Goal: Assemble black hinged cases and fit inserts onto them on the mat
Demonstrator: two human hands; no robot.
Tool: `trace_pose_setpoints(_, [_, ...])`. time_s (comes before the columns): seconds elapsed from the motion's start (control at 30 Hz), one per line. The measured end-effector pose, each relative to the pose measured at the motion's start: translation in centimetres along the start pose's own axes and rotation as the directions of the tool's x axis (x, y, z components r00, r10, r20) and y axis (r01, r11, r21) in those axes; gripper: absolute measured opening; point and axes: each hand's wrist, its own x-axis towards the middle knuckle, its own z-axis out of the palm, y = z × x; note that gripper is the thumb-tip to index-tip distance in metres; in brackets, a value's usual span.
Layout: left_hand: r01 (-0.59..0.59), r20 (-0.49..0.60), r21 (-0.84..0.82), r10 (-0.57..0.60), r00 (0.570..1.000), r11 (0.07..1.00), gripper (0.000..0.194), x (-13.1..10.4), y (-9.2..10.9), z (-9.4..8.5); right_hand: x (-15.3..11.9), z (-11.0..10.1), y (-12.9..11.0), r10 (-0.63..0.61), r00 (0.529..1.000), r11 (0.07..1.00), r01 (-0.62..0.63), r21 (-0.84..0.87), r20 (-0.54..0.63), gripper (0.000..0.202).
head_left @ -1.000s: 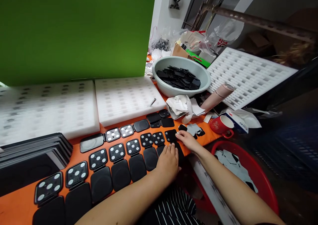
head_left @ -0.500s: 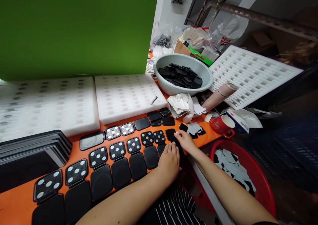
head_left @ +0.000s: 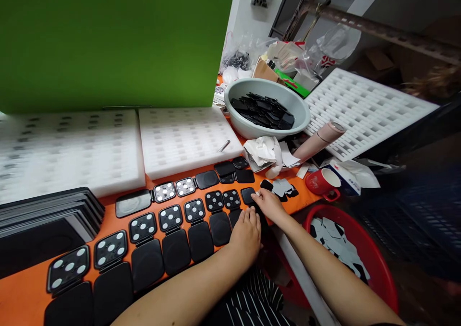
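Observation:
My left hand (head_left: pixel 245 234) lies with its fingers stretched out over the right end of the front row of black folding cases, partly covering the last one. My right hand (head_left: pixel 269 205) has thumb and fingertips pinched at the right edge of a dark square case half (head_left: pixel 248 196). Whatever is between those fingertips is too small to make out. Left along the row, opened cases show white dots on their upper halves (head_left: pixel 194 210) and plain black lower halves (head_left: pixel 200 241). A second row of cases (head_left: pixel 185 186) lies behind.
Black pieces with pale backing (head_left: pixel 283 187) lie right of my hands, near a red mug (head_left: pixel 322 182). Behind are a grey basin (head_left: pixel 230 106) of black parts, a pink flask (head_left: pixel 319 142) and white foam trays (head_left: pixel 187 138). A red tub (head_left: pixel 387 278) stands lower right.
Both hands stay nearly in place. The dark square half at my right fingertips now looks greyer and more reflective. The view has shifted very slightly.

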Motion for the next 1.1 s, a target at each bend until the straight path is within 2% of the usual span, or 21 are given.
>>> trace_pose_setpoints(0.2, [0.004,-0.012,-0.004,-0.004,1.0,1.0,0.075,0.0,0.0,0.2,-0.3,-0.3,-0.4,0.016,0.999,0.983,-0.009,-0.182,0.041,0.027])
trace_pose_setpoints(0.37, [0.005,-0.03,-0.008,-0.006,1.0,1.0,0.075,0.0,0.0,0.4,0.2,-0.9,-1.1,-0.024,0.996,0.954,0.048,-0.297,0.086,0.028])
trace_pose_setpoints(0.5, [0.007,-0.021,0.01,-0.007,1.0,1.0,0.074,0.0,0.1,0.5,0.0,-1.2,-0.9,-0.043,0.999,0.948,0.039,-0.317,-0.006,0.029])
trace_pose_setpoints(0.53, [0.004,-0.018,0.018,-0.004,1.0,1.0,0.073,0.0,0.2,0.5,-0.3,-1.1,-0.7,-0.086,0.996,0.959,0.073,-0.275,-0.035,0.028])
trace_pose_setpoints(0.6, [-0.003,-0.014,0.023,0.003,1.0,1.0,0.073,0.0,0.2,0.7,-1.3,-0.8,0.1,-0.249,0.968,0.959,0.24,-0.15,-0.042,0.029])
trace_pose_setpoints(0.67, [-0.015,-0.014,0.0,0.015,1.0,1.0,0.071,-0.1,0.2,0.9,-2.4,-0.3,0.8,-0.427,0.904,0.904,0.427,-0.033,0.012,0.035])
trace_pose_setpoints(0.73, [-0.028,-0.019,-0.03,0.027,0.999,0.999,0.069,-0.1,0.2,1.2,-3.2,0.0,1.3,-0.502,0.861,0.864,0.503,0.012,0.082,0.039])
trace_pose_setpoints(0.87, [-0.033,-0.011,0.004,0.033,0.999,0.999,0.077,-0.4,0.1,1.1,-3.4,0.4,1.1,-0.458,0.88,0.885,0.465,-0.03,0.124,0.04])
trace_pose_setpoints(1.0, [-0.059,0.068,0.084,0.054,0.996,0.995,0.084,-0.6,0.2,0.2,-2.8,0.4,0.0,-0.425,0.9,0.9,0.432,-0.057,0.099,0.039])
trace_pose_setpoints(1.1, [-0.064,0.108,0.108,0.052,0.993,0.992,0.086,-0.6,0.3,-0.4,-1.8,-0.4,-0.2,-0.383,0.92,0.922,0.387,-0.034,0.089,0.036])
